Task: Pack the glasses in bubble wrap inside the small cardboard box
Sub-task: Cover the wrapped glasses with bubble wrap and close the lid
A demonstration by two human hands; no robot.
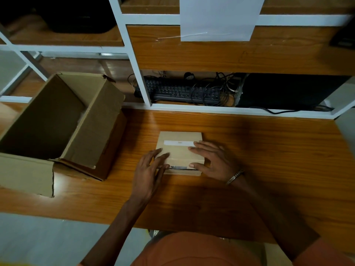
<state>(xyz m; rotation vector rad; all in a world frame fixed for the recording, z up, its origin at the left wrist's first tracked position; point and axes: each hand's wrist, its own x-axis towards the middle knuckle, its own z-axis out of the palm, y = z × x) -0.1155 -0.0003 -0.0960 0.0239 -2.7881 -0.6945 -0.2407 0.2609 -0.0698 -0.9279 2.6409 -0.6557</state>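
Observation:
A small tan cardboard box [179, 150] lies on the wooden desk [249, 150] in front of me, its lid down with a pale strip across the top. A thin dark gap shows along its near edge. My left hand [148, 169] rests against the box's left side, fingers spread and fairly straight, thumb at the near edge. My right hand [213, 160] lies on the right part of the lid, fingers extended, thumb on the near front corner. No glasses or bubble wrap are visible.
A large open cardboard box [57, 123] stands at the left of the desk, flaps up. Behind the desk a white-framed shelf holds a black keyboard [178, 91], tangled cables and a dark case [284, 91]. A white sheet [219, 18] hangs above.

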